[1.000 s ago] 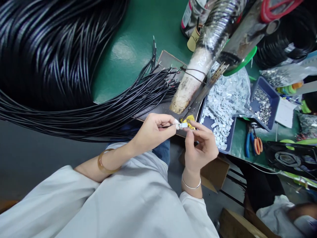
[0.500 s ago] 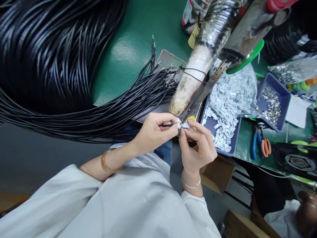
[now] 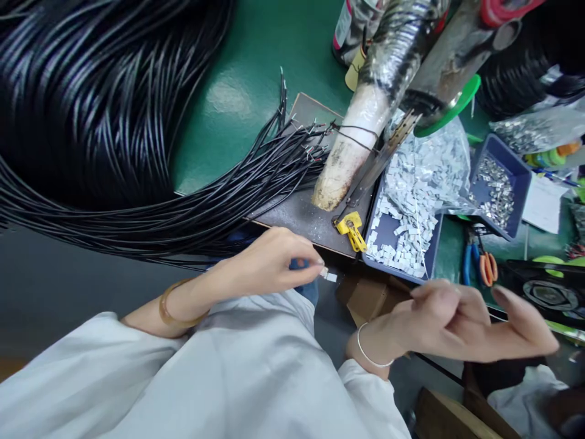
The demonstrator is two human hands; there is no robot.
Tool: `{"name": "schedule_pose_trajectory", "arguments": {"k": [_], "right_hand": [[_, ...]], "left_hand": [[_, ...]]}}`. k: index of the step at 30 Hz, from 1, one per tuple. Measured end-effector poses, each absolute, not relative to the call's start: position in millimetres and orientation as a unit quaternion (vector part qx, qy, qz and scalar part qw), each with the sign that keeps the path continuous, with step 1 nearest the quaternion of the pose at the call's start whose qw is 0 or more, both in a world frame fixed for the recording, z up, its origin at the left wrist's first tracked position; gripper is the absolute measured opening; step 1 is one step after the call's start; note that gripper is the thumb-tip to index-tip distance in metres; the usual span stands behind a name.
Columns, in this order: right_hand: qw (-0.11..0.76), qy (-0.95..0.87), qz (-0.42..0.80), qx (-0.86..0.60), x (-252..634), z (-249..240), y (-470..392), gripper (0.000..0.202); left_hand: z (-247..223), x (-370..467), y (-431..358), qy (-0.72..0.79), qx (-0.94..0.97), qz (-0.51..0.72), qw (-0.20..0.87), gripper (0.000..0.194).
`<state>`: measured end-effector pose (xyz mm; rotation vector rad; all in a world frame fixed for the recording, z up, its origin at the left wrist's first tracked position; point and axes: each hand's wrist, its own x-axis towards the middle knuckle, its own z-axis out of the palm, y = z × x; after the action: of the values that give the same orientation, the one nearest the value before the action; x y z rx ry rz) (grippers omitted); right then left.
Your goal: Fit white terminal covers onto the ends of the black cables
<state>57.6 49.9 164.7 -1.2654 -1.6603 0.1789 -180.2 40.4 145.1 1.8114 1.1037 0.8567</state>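
Note:
My left hand is closed in a pinch, left of the hanging yellow clip. A small white tag sticks out from its fingertips, below the board's front edge. My right hand is off to the right, below the tray of white tags, with its fingers bent. A thin white thread runs down over that tray to its curled fingers; the grip itself is partly hidden. Black cables with stripped ends lie on the grey board.
A large coil of black cable fills the upper left. A wrapped tube leans over the board. On the right are a blue bin of metal parts, blue-handled pliers and orange-handled cutters. A person's sleeve shows lower right.
My hands have parted. The left hand moved slightly down and left with the white tag; the right swung far right. The thread shifted right, and the yellow clip is now uncovered.

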Motion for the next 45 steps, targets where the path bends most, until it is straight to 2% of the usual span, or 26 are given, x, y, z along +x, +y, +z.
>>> {"name": "schedule_pose_trajectory", "arguments": {"k": [3, 5, 7, 10, 16, 21, 23, 26, 29, 31, 34, 37, 39, 42, 45], "right_hand": [[0.475, -0.653, 0.038, -0.589, 66, 162, 67, 0.012], [0.376, -0.681, 0.039, -0.627, 77, 154, 83, 0.007], [0.297, -0.723, 0.030, -0.624, 91, 146, 99, 0.009], [0.242, -0.759, 0.051, -0.602, 106, 138, 117, 0.009], [0.201, -0.787, -0.005, -0.583, 98, 138, 125, 0.010], [0.186, -0.816, 0.007, -0.548, 82, 137, 129, 0.012], [0.180, -0.815, 0.005, -0.551, 78, 136, 132, 0.012], [0.180, -0.809, 0.004, -0.559, 73, 136, 135, 0.011], [0.181, -0.813, 0.013, -0.554, 70, 136, 137, 0.010], [0.179, -0.817, 0.013, -0.548, 70, 136, 138, 0.010], [0.224, -0.807, 0.001, -0.546, 70, 138, 134, 0.011], [0.363, -0.750, 0.017, -0.553, 62, 145, 117, 0.011], [0.454, -0.698, 0.093, -0.546, 50, 149, 99, 0.011], [0.504, -0.674, 0.173, -0.511, 27, 150, 72, 0.010], [0.521, -0.711, 0.114, -0.458, 8, 145, 58, 0.012]], "left_hand": [[139, -190, 49, 0.556, 0.689, 0.420, 0.201, 0.015], [133, -195, 60, 0.628, 0.669, 0.394, 0.049, 0.016], [127, -200, 72, 0.653, 0.683, 0.326, -0.013, 0.015], [123, -203, 83, 0.661, 0.686, 0.305, -0.019, 0.015], [129, -214, 62, 0.631, 0.641, 0.429, 0.082, 0.017], [123, -225, 50, 0.566, 0.436, 0.653, 0.252, 0.013], [124, -222, 47, 0.516, 0.371, 0.705, 0.313, 0.016], [135, -208, 38, 0.488, 0.426, 0.632, 0.425, 0.025], [151, -187, 27, 0.420, 0.597, 0.493, 0.474, 0.015], [155, -174, 24, 0.353, 0.682, 0.415, 0.488, 0.015], [150, -161, 26, 0.309, 0.665, 0.348, 0.584, 0.015], [140, -155, 35, 0.370, 0.480, 0.391, 0.693, 0.009], [136, -156, 40, 0.399, 0.384, 0.438, 0.708, 0.008], [136, -159, 44, 0.407, 0.342, 0.471, 0.704, 0.013], [139, -161, 45, 0.410, 0.342, 0.477, 0.698, 0.013]]}}
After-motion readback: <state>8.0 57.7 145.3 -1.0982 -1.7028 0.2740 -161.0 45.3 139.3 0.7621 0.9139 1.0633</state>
